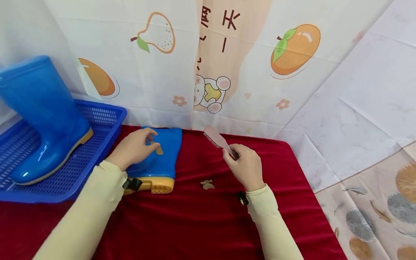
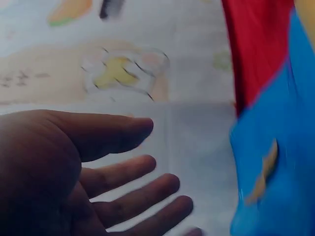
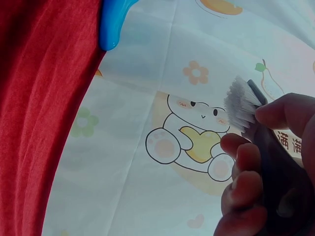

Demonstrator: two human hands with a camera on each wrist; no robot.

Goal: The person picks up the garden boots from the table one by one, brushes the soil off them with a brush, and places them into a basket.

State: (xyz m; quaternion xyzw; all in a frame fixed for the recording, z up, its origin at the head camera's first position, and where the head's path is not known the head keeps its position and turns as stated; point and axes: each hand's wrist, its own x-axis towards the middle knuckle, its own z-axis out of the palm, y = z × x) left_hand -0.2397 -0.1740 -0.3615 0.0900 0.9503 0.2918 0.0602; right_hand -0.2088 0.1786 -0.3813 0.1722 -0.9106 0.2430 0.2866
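A blue rain boot point(image 1: 169, 144) with a yellow sole point(image 1: 162, 185) lies on its side on the red cloth. My left hand point(image 1: 133, 148) hovers over it, fingers loosely bent with nothing between them in the left wrist view. On the boot's shaft lies a brown flake point(image 2: 264, 172), apart from the fingers there. My right hand point(image 1: 246, 167) grips a pink brush point(image 1: 217, 138) by its handle, held up to the right of the boot. White bristles point(image 3: 239, 105) show beyond the thumb in the right wrist view.
Several brown flakes point(image 1: 208, 185) lie on the red cloth point(image 1: 201, 220) between the hands. At the left, a second blue boot point(image 1: 48, 104) stands upright in a blue plastic basket point(image 1: 121, 117). A printed white curtain point(image 1: 253, 108) hangs behind the table.
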